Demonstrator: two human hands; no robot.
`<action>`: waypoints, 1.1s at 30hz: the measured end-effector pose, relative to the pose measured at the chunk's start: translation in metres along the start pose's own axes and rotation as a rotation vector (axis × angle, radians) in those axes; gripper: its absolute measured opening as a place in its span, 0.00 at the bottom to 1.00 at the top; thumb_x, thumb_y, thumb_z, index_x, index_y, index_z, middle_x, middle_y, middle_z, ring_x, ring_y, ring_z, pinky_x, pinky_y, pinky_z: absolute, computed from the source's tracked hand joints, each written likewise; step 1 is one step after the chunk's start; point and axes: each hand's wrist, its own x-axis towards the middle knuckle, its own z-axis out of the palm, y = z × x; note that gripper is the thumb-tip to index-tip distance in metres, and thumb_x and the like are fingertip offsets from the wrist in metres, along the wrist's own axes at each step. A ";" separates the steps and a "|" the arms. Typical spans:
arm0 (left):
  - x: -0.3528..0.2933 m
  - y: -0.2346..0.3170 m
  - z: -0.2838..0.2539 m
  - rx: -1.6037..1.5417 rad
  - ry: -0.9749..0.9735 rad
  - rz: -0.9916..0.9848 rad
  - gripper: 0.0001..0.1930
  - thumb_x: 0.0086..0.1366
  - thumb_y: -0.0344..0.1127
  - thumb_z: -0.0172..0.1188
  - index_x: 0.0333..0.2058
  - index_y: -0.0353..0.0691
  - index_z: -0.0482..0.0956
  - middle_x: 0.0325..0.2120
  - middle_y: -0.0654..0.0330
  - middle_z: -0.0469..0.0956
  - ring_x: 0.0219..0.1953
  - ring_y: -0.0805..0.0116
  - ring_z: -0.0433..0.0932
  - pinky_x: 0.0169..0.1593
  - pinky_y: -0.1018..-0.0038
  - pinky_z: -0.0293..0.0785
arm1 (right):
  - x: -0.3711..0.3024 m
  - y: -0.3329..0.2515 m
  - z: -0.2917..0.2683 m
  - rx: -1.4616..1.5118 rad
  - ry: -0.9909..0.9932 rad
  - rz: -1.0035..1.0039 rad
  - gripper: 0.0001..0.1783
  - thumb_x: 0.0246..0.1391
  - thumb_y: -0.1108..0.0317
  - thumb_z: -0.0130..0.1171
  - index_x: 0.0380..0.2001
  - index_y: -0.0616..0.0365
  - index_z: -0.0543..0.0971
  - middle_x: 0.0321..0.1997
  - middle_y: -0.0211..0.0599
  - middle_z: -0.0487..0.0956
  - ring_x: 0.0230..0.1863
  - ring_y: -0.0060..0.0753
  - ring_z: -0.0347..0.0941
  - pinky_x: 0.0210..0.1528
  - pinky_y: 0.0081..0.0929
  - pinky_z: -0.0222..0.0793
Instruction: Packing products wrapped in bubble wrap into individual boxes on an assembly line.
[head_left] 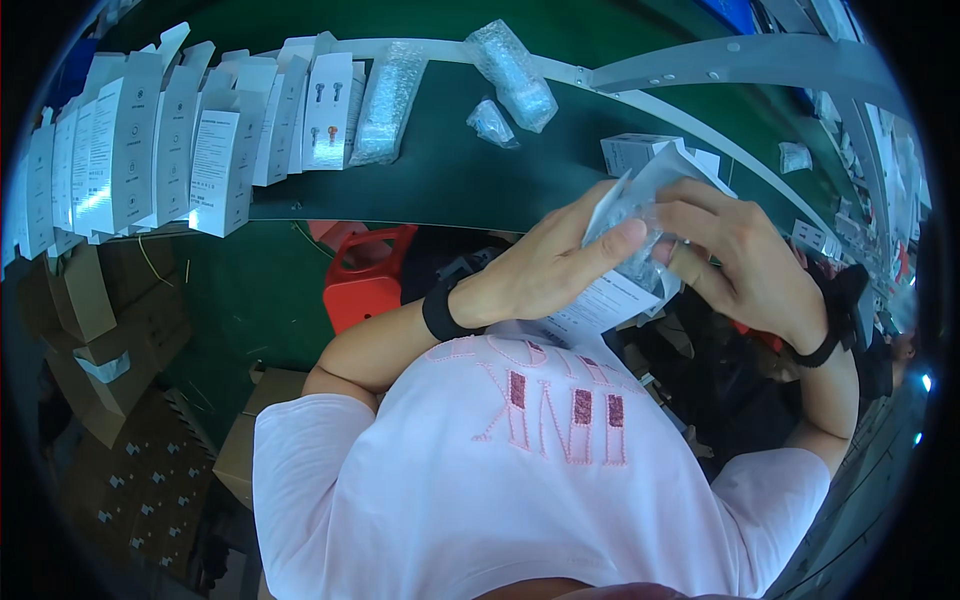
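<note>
My left hand (pixel 550 260) is wrapped round an opened white printed box (pixel 600 308), held tilted in front of my chest at the table's near edge. Clear bubble wrap (pixel 640 240) shows in the box's mouth between the raised flaps; what it wraps is hidden. The bent fingers of my right hand (pixel 735 250) close on the bubble wrap at the opening. Just beyond my hands, another white box (pixel 635 152) lies on the dark green table (pixel 440 195).
Several open white boxes (pixel 125 150) stand in a row at the left. Two bubble-wrapped packages (pixel 390 105) and a small clear bag (pixel 492 124) lie at the back. A grey curved rail (pixel 740 65) crosses the right. Below are a red stool (pixel 362 290) and cardboard cartons (pixel 130 310).
</note>
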 end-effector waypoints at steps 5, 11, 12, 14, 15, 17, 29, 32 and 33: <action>0.000 -0.007 0.004 -0.152 0.004 -0.051 0.30 0.69 0.52 0.51 0.58 0.34 0.64 0.43 0.55 0.74 0.46 0.69 0.71 0.51 0.73 0.67 | 0.011 -0.002 -0.005 0.020 -0.163 0.340 0.16 0.47 0.70 0.66 0.40 0.61 0.76 0.23 0.46 0.76 0.23 0.47 0.72 0.26 0.33 0.66; -0.021 -0.005 -0.039 -0.169 0.405 0.067 0.19 0.66 0.38 0.52 0.52 0.34 0.71 0.39 0.60 0.76 0.39 0.75 0.73 0.44 0.75 0.70 | 0.047 -0.018 0.000 0.126 0.313 0.284 0.09 0.58 0.71 0.57 0.41 0.62 0.76 0.29 0.35 0.79 0.26 0.17 0.72 0.27 0.18 0.65; -0.037 -0.004 -0.066 0.036 0.560 0.047 0.17 0.64 0.34 0.51 0.50 0.33 0.73 0.38 0.61 0.77 0.37 0.74 0.75 0.44 0.75 0.72 | 0.057 0.005 0.008 0.290 0.580 0.132 0.09 0.62 0.71 0.53 0.42 0.62 0.77 0.37 0.33 0.80 0.30 0.17 0.73 0.29 0.17 0.68; -0.064 -0.011 -0.101 -0.491 0.822 0.098 0.15 0.65 0.33 0.48 0.47 0.32 0.73 0.39 0.54 0.79 0.41 0.63 0.80 0.48 0.65 0.76 | 0.075 0.039 0.043 0.338 0.605 0.324 0.12 0.62 0.70 0.53 0.46 0.61 0.77 0.39 0.34 0.80 0.32 0.20 0.75 0.32 0.17 0.70; -0.075 -0.011 -0.114 -0.510 0.945 0.130 0.15 0.66 0.33 0.46 0.47 0.31 0.72 0.38 0.53 0.79 0.40 0.62 0.80 0.48 0.65 0.76 | 0.091 0.067 0.082 0.185 0.441 0.427 0.12 0.61 0.68 0.55 0.46 0.60 0.78 0.39 0.37 0.81 0.33 0.23 0.75 0.35 0.21 0.72; -0.095 -0.004 -0.132 -0.573 1.018 0.019 0.16 0.66 0.33 0.45 0.47 0.30 0.72 0.39 0.52 0.79 0.42 0.60 0.80 0.48 0.64 0.76 | 0.128 0.118 0.170 -0.092 0.345 0.172 0.21 0.54 0.64 0.61 0.50 0.60 0.75 0.46 0.50 0.79 0.40 0.47 0.79 0.42 0.39 0.75; -0.070 0.028 -0.107 -0.690 0.523 -0.048 0.18 0.67 0.32 0.49 0.55 0.34 0.68 0.44 0.58 0.76 0.45 0.70 0.78 0.45 0.74 0.75 | 0.148 0.081 0.076 0.561 0.581 0.172 0.06 0.57 0.74 0.54 0.35 0.60 0.80 0.29 0.30 0.78 0.29 0.22 0.74 0.33 0.21 0.71; -0.052 0.039 -0.098 -0.611 0.423 -0.101 0.21 0.72 0.42 0.47 0.57 0.34 0.66 0.46 0.58 0.75 0.46 0.70 0.77 0.47 0.74 0.74 | 0.112 0.043 0.008 0.793 0.600 -0.143 0.07 0.57 0.79 0.51 0.36 0.65 0.78 0.38 0.39 0.78 0.31 0.27 0.76 0.34 0.21 0.73; -0.048 0.039 -0.096 -0.497 0.374 -0.089 0.25 0.73 0.48 0.43 0.58 0.34 0.65 0.47 0.57 0.75 0.46 0.71 0.76 0.47 0.74 0.74 | 0.106 0.036 0.000 0.787 0.617 -0.139 0.07 0.57 0.79 0.51 0.36 0.65 0.78 0.38 0.39 0.78 0.31 0.27 0.76 0.34 0.21 0.73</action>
